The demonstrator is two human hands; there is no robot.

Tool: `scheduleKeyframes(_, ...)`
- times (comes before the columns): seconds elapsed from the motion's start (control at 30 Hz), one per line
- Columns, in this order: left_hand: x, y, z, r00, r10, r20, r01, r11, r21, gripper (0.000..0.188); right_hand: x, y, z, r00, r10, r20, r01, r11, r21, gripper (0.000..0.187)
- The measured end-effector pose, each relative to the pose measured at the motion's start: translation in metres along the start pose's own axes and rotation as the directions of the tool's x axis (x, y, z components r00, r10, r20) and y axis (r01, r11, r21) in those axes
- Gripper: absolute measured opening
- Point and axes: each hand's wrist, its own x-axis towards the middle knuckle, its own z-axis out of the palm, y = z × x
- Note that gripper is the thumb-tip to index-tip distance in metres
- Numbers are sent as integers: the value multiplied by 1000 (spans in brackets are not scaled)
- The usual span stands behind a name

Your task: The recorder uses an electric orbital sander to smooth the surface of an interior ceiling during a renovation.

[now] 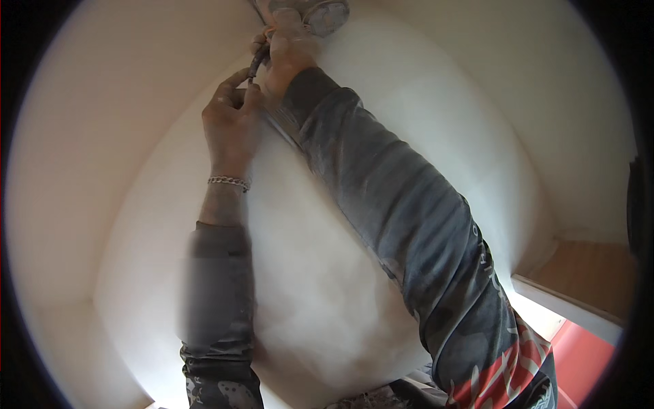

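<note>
Both my arms reach up to the top of the head view. My left hand point(235, 123), with a chain bracelet at its wrist, pinches the lower end of a short dark cable point(257, 63) between thumb and fingertips. Just above and to the right, my right hand point(291, 54) is closed around the upper part of the cable, its fingers partly blurred. A thin orange wire point(269, 31) shows beside its fingers. Past the right hand is a rounded, dusty grey thing point(325, 17), cut off by the frame's top; I cannot make out its kind.
A pale, smooth surface point(327, 273) spreads behind my arms, meeting cream walls point(88, 170) at the sides. A thin grey strip point(286, 131) runs along my right forearm. At lower right are a brown wooden panel point(586, 273) with a white edge and a red surface point(582, 358).
</note>
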Motion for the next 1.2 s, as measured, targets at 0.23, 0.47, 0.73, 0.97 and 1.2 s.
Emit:
scheduleKeyframes(0.23,-30,31,4,984,140,107,-143,990,13,37,54,22,-36,884,-467,0,460,872,-170,8)
scheduleKeyframes(0.47,-59,71,-45,964,138,228,-164,982,97,33,60,-7,-46,956,-293,-1,293,955,-55,19)
scheduleKeyframes(0.73,-231,37,-238,964,22,264,-150,866,476,44,59,2,-34,982,-170,-85,168,985,-30,19)
scheduleKeyframes(0.97,-343,6,-368,964,-88,252,-103,750,654,63,57,19,-26,985,-90,-148,93,996,12,20)
scheduleKeyframes(1.2,-395,-40,-384,945,-68,321,-185,697,693,72,62,36,-7,989,-48,-143,62,993,99,21)
